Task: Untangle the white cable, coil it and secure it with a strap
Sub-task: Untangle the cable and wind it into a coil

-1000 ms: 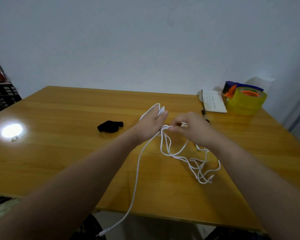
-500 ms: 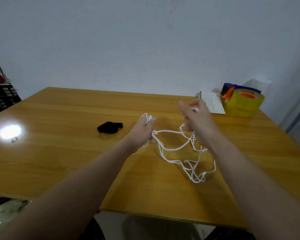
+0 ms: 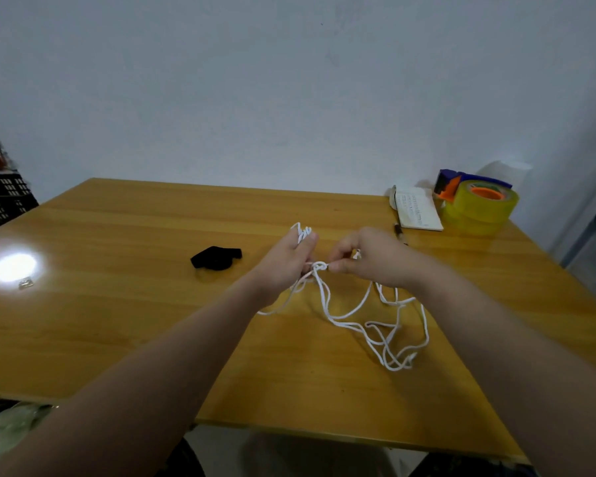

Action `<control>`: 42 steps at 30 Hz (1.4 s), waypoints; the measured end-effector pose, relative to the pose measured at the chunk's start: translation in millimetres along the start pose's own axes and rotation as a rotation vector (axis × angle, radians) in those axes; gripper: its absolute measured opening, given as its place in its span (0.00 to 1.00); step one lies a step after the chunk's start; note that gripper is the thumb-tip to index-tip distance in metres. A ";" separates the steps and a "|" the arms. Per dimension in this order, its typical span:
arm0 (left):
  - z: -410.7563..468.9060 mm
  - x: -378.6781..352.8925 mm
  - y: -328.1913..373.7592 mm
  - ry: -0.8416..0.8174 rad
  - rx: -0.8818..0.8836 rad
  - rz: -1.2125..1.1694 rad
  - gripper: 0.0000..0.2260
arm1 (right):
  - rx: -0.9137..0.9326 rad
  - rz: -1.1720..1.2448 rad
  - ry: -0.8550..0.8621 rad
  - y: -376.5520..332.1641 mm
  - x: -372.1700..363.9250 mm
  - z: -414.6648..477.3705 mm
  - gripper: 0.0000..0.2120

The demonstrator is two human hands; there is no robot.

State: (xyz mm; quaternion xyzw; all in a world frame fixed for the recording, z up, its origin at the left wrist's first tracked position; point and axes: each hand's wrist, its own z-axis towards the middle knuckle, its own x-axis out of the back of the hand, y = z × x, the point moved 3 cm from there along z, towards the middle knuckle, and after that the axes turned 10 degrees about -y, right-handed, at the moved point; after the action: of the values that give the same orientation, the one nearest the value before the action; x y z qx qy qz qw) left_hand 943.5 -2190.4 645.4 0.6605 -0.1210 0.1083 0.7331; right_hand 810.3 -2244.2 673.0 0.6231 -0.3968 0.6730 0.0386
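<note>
Partly hidden: white cable (image 3: 344, 318) runs behind palms | left hand (image 3: 284, 266) fingers clasp loops | right hand (image 3: 375, 259) fingers pinch knot

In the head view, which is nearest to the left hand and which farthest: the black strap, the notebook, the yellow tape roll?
1. The black strap, just left of the left hand.
2. The notebook, to the right, past the right hand.
3. The yellow tape roll, right of the notebook.

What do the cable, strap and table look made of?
Cable: white, smooth, likely plastic-jacketed; drapes in soft loops.
Strap: black, matte, probably fabric; lies crumpled.
Table: wood or wood-look laminate, glossy; grain lines, bright glare.
</note>
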 end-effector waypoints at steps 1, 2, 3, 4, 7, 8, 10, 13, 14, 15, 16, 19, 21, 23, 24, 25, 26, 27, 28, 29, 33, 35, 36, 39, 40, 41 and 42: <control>0.9 1.2 0.6 -0.010 0.000 0.018 0.13 | -0.003 -0.014 0.011 0.3 1.0 -0.1 0.04; 0.8 4.4 0.2 -0.014 0.005 0.020 0.13 | -0.002 0.026 0.050 1.3 4.9 -2.9 0.05; 0.4 9.6 -2.0 -0.010 0.014 0.015 0.13 | -0.029 0.121 0.146 7.2 11.8 -7.5 0.07; -0.8 16.1 -4.4 0.003 0.020 0.010 0.12 | -0.074 0.266 0.287 15.4 21.2 -14.3 0.08; -7.5 28.2 -11.3 0.031 0.040 0.013 0.12 | -0.224 0.416 0.607 50.0 32.3 -26.2 0.14; -9.1 27.6 -12.0 0.022 0.050 0.015 0.12 | -0.283 0.389 0.610 56.6 27.9 -25.1 0.17; -9.6 22.9 -12.2 0.021 0.072 0.043 0.12 | -0.408 0.360 0.663 66.8 16.4 -22.4 0.21; -0.4 18.0 -11.9 0.078 0.141 0.264 0.12 | -0.465 0.466 0.889 67.8 9.0 -20.1 0.18; 2.9 17.3 -10.7 0.110 0.171 0.366 0.13 | -0.477 0.507 0.982 65.7 8.6 -19.7 0.17; 5.1 17.2 -9.8 0.150 0.196 0.464 0.13 | -0.478 0.564 1.054 62.9 7.6 -18.0 0.16; 6.4 17.6 -9.4 0.201 0.197 0.526 0.12 | -0.464 0.641 1.089 61.4 5.9 -15.8 0.16; 9.1 22.8 -12.5 0.291 0.169 0.476 0.09 | -0.406 0.632 0.802 50.2 2.3 -4.5 0.18; 7.1 22.6 -14.1 0.251 0.141 0.442 0.10 | -0.555 0.104 0.439 46.9 0.9 -0.8 0.15; 6.3 18.1 -12.6 0.197 0.100 0.450 0.11 | -0.598 -0.373 0.252 41.0 -1.8 1.4 0.33; 6.4 15.4 -11.1 0.177 0.086 0.467 0.11 | -0.503 -0.481 0.240 30.2 -2.4 2.2 0.37; 7.3 13.1 -10.5 0.161 0.074 0.479 0.11 | -0.356 -0.507 0.235 17.7 -3.0 3.8 0.37; 8.1 10.6 -9.4 0.150 0.052 0.481 0.10 | -0.168 -0.420 0.219 5.3 -3.6 3.6 0.33; 9.0 8.6 -9.3 0.143 0.034 0.472 0.10 | -0.003 -0.241 0.182 -4.6 -4.5 3.0 0.27; 8.7 6.8 -7.3 0.147 0.008 0.457 0.09 | 0.100 -0.036 0.132 -10.5 -6.7 2.0 0.23; 8.5 5.6 -5.9 0.156 -0.003 0.440 0.09 | 0.145 0.126 0.100 -12.1 -7.9 0.9 0.20; 7.3 1.8 -3.1 0.201 -0.021 0.412 0.08 | 0.150 0.271 0.077 -7.9 -14.3 -0.7 0.23; 8.9 1.8 -0.8 0.240 -0.037 0.389 0.08 | 0.160 0.307 0.048 -8.9 -16.7 -0.2 0.29; 10.3 2.5 0.3 0.249 -0.034 0.372 0.08 | 0.170 0.348 0.041 -8.8 -16.9 -0.6 0.32; 11.8 6.3 1.9 0.245 -0.025 0.366 0.09 | 0.165 0.542 0.023 -4.4 -13.4 -5.7 0.34; 10.9 7.9 1.9 0.233 -0.023 0.361 0.09 | 0.160 0.610 0.012 -3.3 -12.5 -8.2 0.34; 10.1 8.2 2.6 0.205 -0.024 0.343 0.10 | 0.154 0.655 0.009 -2.9 -11.8 -10.2 0.34; 9.4 7.4 2.9 0.161 -0.031 0.317 0.10 | 0.144 0.675 0.017 -1.3 -12.0 -10.4 0.35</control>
State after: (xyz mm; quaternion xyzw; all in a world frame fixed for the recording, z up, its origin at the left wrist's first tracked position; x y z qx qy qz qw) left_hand 949.3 -2199.5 651.4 0.6110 -0.1663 0.2730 0.7242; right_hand 805.2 -2232.0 664.1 0.4522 -0.5318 0.6791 -0.2271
